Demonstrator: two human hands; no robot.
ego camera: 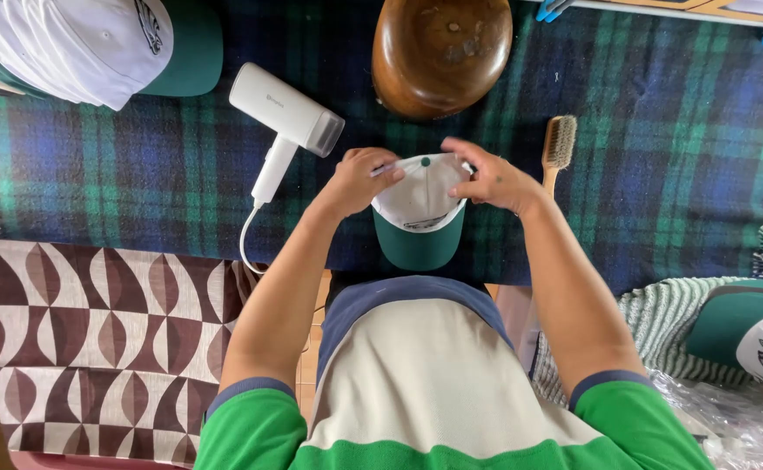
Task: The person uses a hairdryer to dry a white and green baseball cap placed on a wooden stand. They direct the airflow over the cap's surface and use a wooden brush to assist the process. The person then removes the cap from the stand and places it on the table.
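From the head camera, both the left hand (359, 178) and right hand (490, 178) pinch a white cap (420, 209) with a green brim over a blue-green plaid blanket (660, 174). Left of the hands lies a white steamer (285, 117), beyond them a wooden hat block (440, 52), right a brush (558, 144).

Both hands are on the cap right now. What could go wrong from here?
1. The left hand and right hand pinch the cap by its crown in mid-air; uneven pull might crease the white panels.
2. The steamer lies close by the left hand, its cord trailing off the blanket; a forearm might snag it.
3. The brush lies just beyond the right wrist and might be knocked.
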